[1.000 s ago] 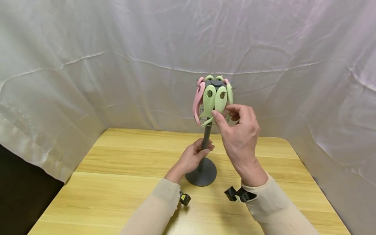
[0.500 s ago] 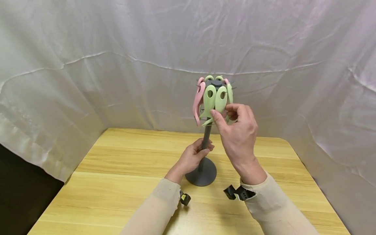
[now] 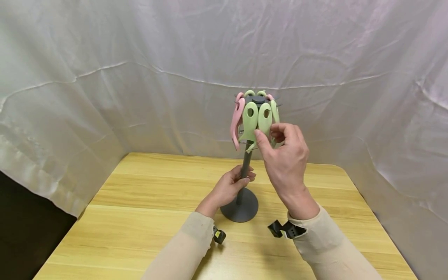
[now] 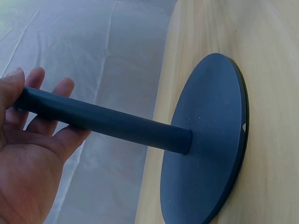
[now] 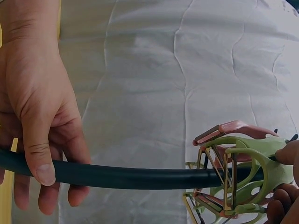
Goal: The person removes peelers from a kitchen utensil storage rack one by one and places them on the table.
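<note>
A dark grey stand has a round base (image 3: 245,212) resting on the table and an upright pole (image 4: 112,123). Several pale green and pink Y-shaped peelers hang by their handle holes from hooks around its top. My left hand (image 3: 224,190) holds the pole partway up, with the thumb on the near side. At the top, my right hand (image 3: 287,161) pinches a green peeler (image 3: 264,123) on the front right between thumb and fingers. That peeler still hangs on its hook. The right wrist view shows the peelers' metal blades (image 5: 227,179); the right hand is mostly cut off there.
A pink peeler (image 3: 237,118) hangs on the left of the rack, beside a green peeler (image 3: 249,126) at the front. Grey-white cloth (image 3: 175,112) surrounds the wooden table (image 3: 140,194) at the back and sides. Each wrist wears a small black camera.
My right hand has shifted slightly, and the green peeler in it has moved a little to the right at its lower end. My left hand stays on the pole.
</note>
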Demonstrator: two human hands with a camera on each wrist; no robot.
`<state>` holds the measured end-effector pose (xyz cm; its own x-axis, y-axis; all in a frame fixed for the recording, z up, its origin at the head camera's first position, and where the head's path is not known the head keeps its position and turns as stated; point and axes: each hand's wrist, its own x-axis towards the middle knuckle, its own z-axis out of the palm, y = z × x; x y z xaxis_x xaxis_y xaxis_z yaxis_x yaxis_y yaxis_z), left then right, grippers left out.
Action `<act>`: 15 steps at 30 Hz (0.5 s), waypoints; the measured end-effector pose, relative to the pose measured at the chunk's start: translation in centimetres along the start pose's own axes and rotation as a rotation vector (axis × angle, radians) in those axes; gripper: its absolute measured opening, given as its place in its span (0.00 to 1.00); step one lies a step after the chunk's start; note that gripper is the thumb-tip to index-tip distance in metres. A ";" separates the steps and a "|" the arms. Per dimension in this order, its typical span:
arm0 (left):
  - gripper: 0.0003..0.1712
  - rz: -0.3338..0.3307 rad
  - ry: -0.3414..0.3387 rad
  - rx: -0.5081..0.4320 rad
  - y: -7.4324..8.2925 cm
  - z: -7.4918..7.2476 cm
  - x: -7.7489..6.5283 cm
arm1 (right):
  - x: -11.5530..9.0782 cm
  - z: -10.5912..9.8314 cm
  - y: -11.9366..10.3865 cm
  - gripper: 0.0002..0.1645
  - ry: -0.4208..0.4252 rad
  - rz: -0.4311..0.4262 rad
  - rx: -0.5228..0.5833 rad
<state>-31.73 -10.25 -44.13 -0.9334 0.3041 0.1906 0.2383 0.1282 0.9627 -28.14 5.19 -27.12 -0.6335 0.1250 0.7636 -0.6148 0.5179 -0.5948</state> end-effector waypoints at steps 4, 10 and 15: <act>0.16 0.006 0.001 -0.004 0.0 0.0 0.0 | 0.0 0.0 0.0 0.20 0.002 0.002 0.002; 0.16 0.009 0.001 -0.010 0.1 0.0 0.1 | 0.1 -0.2 0.0 0.21 0.010 0.003 0.008; 0.16 0.003 0.000 -0.013 0.2 0.0 0.0 | 0.1 -0.2 -0.1 0.20 0.011 0.008 0.012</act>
<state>-31.72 -10.19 -43.95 -0.9327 0.3047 0.1932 0.2374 0.1150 0.9646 -28.04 5.31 -26.96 -0.6331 0.1381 0.7616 -0.6156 0.5067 -0.6036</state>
